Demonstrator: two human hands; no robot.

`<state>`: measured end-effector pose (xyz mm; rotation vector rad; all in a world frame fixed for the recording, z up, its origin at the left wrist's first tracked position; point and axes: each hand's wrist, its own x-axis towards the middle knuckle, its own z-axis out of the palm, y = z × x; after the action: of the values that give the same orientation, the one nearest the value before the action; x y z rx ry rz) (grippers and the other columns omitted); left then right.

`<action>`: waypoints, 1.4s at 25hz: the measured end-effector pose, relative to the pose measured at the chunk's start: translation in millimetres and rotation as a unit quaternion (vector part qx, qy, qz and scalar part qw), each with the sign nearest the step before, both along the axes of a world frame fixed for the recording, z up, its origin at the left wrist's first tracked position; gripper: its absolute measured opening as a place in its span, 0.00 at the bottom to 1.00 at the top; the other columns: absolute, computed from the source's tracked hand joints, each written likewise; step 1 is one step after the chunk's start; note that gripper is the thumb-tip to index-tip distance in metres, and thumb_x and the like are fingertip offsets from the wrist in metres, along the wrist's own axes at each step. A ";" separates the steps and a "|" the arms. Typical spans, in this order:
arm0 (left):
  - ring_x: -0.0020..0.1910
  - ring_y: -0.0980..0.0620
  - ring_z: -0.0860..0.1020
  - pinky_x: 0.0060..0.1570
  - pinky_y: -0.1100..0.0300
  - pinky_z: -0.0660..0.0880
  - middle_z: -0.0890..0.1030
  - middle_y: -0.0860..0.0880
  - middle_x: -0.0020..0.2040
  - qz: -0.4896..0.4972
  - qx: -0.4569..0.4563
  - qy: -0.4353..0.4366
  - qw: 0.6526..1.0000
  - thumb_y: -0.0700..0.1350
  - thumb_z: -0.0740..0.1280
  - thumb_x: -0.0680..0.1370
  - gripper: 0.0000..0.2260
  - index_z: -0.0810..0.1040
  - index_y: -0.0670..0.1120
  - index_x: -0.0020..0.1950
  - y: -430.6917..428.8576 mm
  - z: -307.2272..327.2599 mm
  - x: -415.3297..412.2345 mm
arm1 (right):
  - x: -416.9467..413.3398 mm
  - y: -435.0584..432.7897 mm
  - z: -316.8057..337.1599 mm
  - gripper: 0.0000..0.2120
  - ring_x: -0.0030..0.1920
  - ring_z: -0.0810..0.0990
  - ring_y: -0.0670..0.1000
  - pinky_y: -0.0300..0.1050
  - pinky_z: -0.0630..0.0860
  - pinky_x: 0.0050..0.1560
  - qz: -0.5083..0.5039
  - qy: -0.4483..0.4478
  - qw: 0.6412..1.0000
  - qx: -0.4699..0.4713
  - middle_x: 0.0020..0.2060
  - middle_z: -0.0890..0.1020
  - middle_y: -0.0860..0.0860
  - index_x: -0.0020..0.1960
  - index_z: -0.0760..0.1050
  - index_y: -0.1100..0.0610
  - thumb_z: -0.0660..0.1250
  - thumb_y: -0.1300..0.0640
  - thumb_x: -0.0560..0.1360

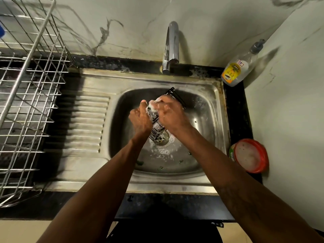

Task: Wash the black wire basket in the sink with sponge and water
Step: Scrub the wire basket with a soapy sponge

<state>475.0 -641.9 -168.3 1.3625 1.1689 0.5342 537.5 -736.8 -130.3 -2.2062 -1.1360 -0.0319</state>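
A white marble-look wall with grey veins (210, 32) rises behind a black speckled stone countertop (235, 106) and meets a matching side wall (289, 111) at right. A silver wire dish rack (31, 102) stands on the counter at left, throwing thin shadows under dim, warm light. A clear yellow-labelled soap bottle (236, 71) and a round red tub (250, 156) sit along the right edge.

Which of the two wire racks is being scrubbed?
The black wire basket: left hand grips it over the sink, right hand presses a soapy sponge on it; the silver rack stands untouched.
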 end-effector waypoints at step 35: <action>0.22 0.60 0.57 0.27 0.58 0.55 0.60 0.57 0.20 -0.050 0.031 -0.023 0.998 0.43 0.62 0.80 0.22 0.60 0.51 0.27 11.3 -8.3 -0.9 | 50.9 -36.9 8.4 0.10 0.42 0.78 0.49 0.47 0.78 0.38 0.011 0.020 0.994 -0.107 0.45 0.79 0.52 0.53 0.82 0.58 0.64 0.66 0.79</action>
<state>474.1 -630.6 -176.5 1.4476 1.0486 0.5308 588.4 -773.8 -121.9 -2.3693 -1.1890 0.1502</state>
